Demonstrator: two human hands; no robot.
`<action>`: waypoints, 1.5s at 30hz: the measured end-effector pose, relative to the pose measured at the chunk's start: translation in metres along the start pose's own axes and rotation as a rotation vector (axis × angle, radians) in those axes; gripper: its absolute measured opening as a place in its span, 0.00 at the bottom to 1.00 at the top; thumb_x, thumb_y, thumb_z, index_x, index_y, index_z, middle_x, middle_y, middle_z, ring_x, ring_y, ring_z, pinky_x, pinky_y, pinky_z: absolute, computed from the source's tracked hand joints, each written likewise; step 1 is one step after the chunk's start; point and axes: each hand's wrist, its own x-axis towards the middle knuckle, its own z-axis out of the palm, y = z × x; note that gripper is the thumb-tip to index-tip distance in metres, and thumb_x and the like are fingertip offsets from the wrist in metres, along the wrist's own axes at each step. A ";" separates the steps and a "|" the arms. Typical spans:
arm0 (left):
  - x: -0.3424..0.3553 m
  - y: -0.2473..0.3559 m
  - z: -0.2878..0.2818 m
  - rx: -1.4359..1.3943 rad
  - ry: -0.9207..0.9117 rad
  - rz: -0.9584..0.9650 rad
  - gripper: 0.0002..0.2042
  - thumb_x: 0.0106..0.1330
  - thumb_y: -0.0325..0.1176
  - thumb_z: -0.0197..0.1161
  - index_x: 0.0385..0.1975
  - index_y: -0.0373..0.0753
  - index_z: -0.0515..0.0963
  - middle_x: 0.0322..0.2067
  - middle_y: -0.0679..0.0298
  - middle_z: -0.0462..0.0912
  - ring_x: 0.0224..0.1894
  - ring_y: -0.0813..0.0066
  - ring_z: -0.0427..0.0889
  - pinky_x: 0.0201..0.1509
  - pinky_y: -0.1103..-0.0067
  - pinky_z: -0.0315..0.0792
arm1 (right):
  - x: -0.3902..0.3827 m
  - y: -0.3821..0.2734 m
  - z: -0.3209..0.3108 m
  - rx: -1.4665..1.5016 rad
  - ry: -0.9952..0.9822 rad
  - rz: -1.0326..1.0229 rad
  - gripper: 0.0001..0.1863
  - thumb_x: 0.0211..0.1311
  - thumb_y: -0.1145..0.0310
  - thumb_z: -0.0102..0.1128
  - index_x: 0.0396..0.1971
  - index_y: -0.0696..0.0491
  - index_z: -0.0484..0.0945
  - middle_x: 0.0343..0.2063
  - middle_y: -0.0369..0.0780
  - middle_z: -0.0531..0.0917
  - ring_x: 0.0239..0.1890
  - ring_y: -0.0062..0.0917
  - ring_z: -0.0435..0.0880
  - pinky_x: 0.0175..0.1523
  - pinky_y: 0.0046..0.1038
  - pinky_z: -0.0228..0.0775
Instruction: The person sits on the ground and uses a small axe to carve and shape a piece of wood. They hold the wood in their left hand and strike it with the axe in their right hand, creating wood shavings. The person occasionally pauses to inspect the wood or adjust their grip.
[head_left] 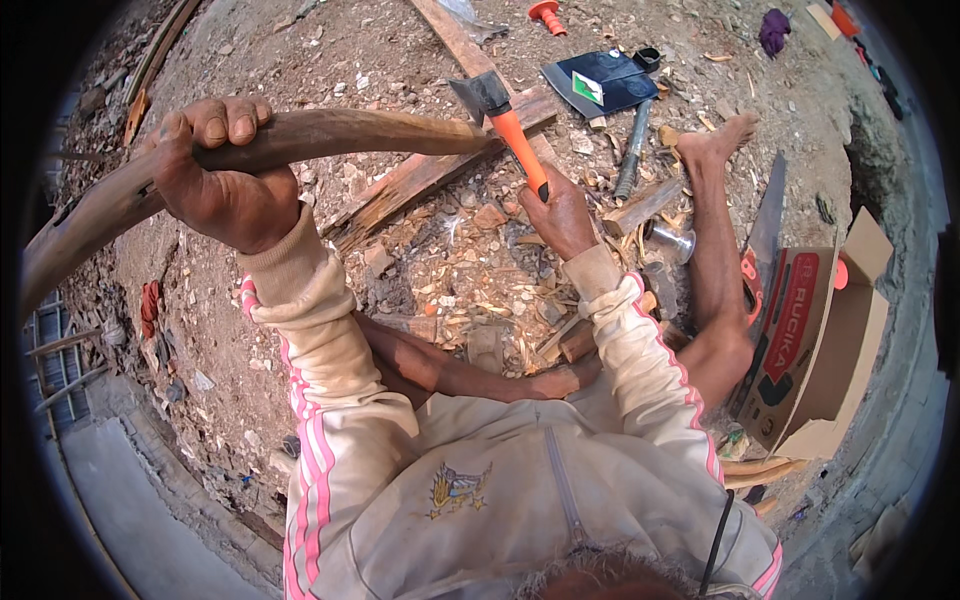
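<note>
At the near edge, a pale jacket (490, 470) with pink stripes covers the seated person's body and arms. To the near right stands an open cardboard box (792, 330), and just beyond it, on its left side, a handsaw (768, 215) with a red handle points away. Between the bent legs (440, 365), wood chips (480, 335) are scattered on the dirt.

Farther out, the right hand (562, 215) is closed around the orange handle of a hatchet (518, 140), whose dark head points to the far left. Out to the left, the left hand (228, 180) has its fingers wrapped around a curved wooden pole (350, 132). This pole runs from the left rim toward the middle, its right end over a wooden beam (415, 185) and close below the hatchet head; I cannot tell whether head and pole touch.

Right of the hatchet lies a grey tube (632, 150), with a bare foot (715, 145) beyond it to the right. Farther still are a dark blue flat packet (625, 85), a small orange piece (546, 14) and, far right, a purple cloth (774, 32).
</note>
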 end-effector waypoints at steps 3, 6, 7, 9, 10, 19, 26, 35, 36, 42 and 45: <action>-0.003 0.010 -0.003 -0.001 0.004 0.010 0.06 0.69 0.39 0.63 0.32 0.48 0.74 0.25 0.71 0.75 0.29 0.75 0.77 0.41 0.71 0.72 | -0.004 -0.011 -0.003 -0.013 -0.040 0.025 0.12 0.60 0.68 0.64 0.40 0.57 0.78 0.20 0.50 0.80 0.25 0.48 0.83 0.31 0.42 0.72; -0.004 0.007 -0.005 -0.030 -0.007 0.007 0.07 0.69 0.38 0.63 0.32 0.48 0.73 0.25 0.71 0.75 0.29 0.75 0.77 0.41 0.71 0.72 | -0.005 -0.029 -0.007 0.032 0.024 0.030 0.13 0.59 0.67 0.64 0.41 0.56 0.78 0.21 0.51 0.81 0.27 0.50 0.84 0.32 0.44 0.72; -0.002 0.006 -0.004 -0.033 -0.010 0.001 0.07 0.69 0.38 0.63 0.32 0.47 0.73 0.25 0.71 0.75 0.29 0.75 0.77 0.41 0.71 0.72 | -0.006 -0.025 -0.004 0.026 0.053 0.008 0.13 0.59 0.67 0.64 0.41 0.56 0.78 0.21 0.51 0.80 0.27 0.50 0.84 0.32 0.44 0.71; 0.001 0.006 -0.001 -0.015 0.002 0.011 0.07 0.69 0.38 0.63 0.32 0.47 0.72 0.25 0.71 0.75 0.29 0.75 0.76 0.41 0.72 0.71 | -0.006 -0.009 0.003 -0.028 0.026 -0.011 0.12 0.60 0.67 0.64 0.41 0.56 0.77 0.21 0.52 0.80 0.27 0.51 0.83 0.32 0.44 0.71; 0.001 0.006 0.002 0.000 0.016 0.027 0.07 0.69 0.38 0.63 0.33 0.47 0.72 0.25 0.71 0.74 0.29 0.75 0.76 0.42 0.72 0.71 | -0.004 0.003 0.004 -0.079 -0.024 -0.010 0.11 0.60 0.68 0.63 0.41 0.56 0.77 0.21 0.52 0.80 0.27 0.51 0.83 0.31 0.43 0.71; 0.000 0.008 -0.004 0.012 -0.005 0.021 0.06 0.68 0.39 0.63 0.32 0.48 0.75 0.26 0.71 0.75 0.30 0.75 0.77 0.43 0.71 0.72 | -0.005 -0.011 0.005 0.072 0.006 0.049 0.11 0.61 0.69 0.64 0.41 0.56 0.79 0.20 0.50 0.79 0.23 0.41 0.84 0.31 0.39 0.72; -0.001 0.007 -0.010 -0.016 0.018 0.013 0.07 0.69 0.38 0.62 0.32 0.47 0.71 0.25 0.69 0.75 0.28 0.74 0.76 0.43 0.71 0.71 | -0.015 -0.008 0.008 0.022 0.051 0.000 0.12 0.60 0.69 0.64 0.40 0.57 0.78 0.19 0.53 0.77 0.24 0.50 0.82 0.31 0.44 0.70; 0.007 0.001 -0.004 0.005 0.074 0.023 0.07 0.69 0.38 0.61 0.32 0.47 0.71 0.25 0.69 0.75 0.28 0.75 0.75 0.43 0.70 0.71 | -0.010 -0.023 -0.010 -0.025 -0.067 0.039 0.13 0.62 0.66 0.65 0.43 0.57 0.77 0.20 0.50 0.79 0.24 0.43 0.81 0.32 0.39 0.72; 0.008 0.001 -0.008 -0.022 0.071 0.026 0.06 0.69 0.37 0.61 0.33 0.46 0.72 0.26 0.69 0.75 0.28 0.75 0.75 0.42 0.70 0.71 | -0.013 -0.034 -0.009 0.064 0.062 -0.075 0.13 0.64 0.67 0.65 0.43 0.57 0.77 0.21 0.48 0.78 0.22 0.37 0.79 0.32 0.36 0.72; 0.019 -0.007 -0.007 0.026 0.146 0.016 0.07 0.68 0.36 0.60 0.36 0.42 0.71 0.24 0.69 0.72 0.28 0.75 0.74 0.42 0.70 0.71 | -0.019 -0.035 -0.008 0.138 0.099 -0.033 0.11 0.62 0.70 0.65 0.42 0.57 0.78 0.22 0.50 0.80 0.24 0.40 0.82 0.32 0.35 0.72; 0.021 -0.007 -0.002 0.039 0.158 0.037 0.07 0.67 0.35 0.61 0.37 0.42 0.71 0.23 0.69 0.72 0.27 0.75 0.74 0.42 0.71 0.71 | -0.023 0.010 0.002 -0.061 -0.027 0.017 0.11 0.61 0.69 0.64 0.41 0.57 0.78 0.22 0.50 0.80 0.26 0.43 0.84 0.32 0.37 0.72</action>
